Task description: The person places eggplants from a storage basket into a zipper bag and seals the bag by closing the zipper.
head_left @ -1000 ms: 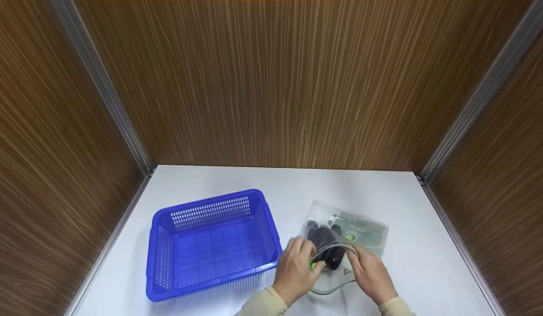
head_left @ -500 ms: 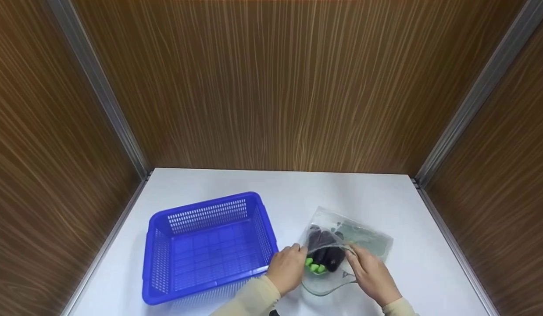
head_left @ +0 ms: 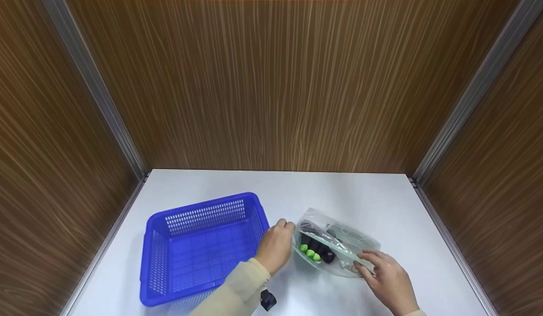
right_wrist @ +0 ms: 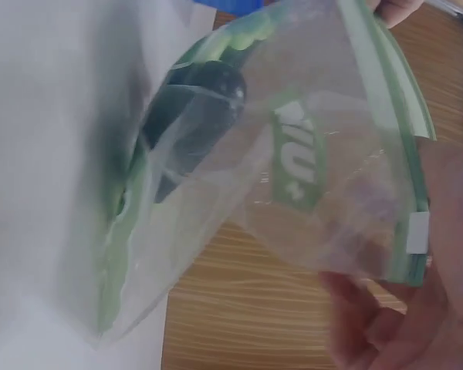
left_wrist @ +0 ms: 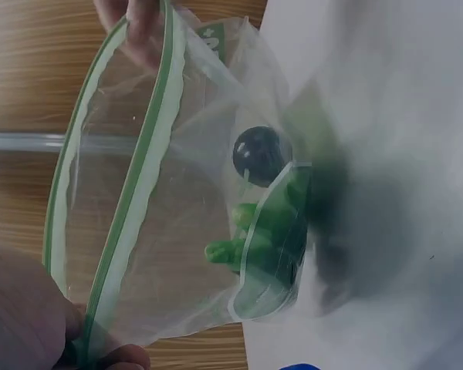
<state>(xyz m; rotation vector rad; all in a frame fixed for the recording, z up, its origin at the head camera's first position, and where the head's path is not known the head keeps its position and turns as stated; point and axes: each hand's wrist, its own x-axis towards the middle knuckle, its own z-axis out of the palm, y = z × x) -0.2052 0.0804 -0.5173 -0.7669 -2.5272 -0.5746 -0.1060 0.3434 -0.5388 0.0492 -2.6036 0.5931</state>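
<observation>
A clear zip bag (head_left: 357,239) with a green-edged mouth lies partly on the white table, its mouth raised between my hands. Several dark eggplants (head_left: 314,244) with bright green ends are inside, toward its left side. My left hand (head_left: 275,246) pinches the left end of the mouth. At the other end, my right hand (head_left: 389,280) holds the corner between thumb and fingers, close to a white slider (right_wrist: 418,233) in the right wrist view. The two zip strips (left_wrist: 131,208) stand apart in the left wrist view.
A blue plastic basket (head_left: 201,285) with slotted walls stands left of the bag, close to my left forearm. Wood-grain panels (head_left: 280,87) enclose the white table (head_left: 363,188) at the back and both sides. A small black device (head_left: 268,300) sits at my left wrist.
My left hand has come away from the eggplants and moved left and up to the bag's left end. My right hand has shifted right and down along the mouth, which is now stretched narrower.
</observation>
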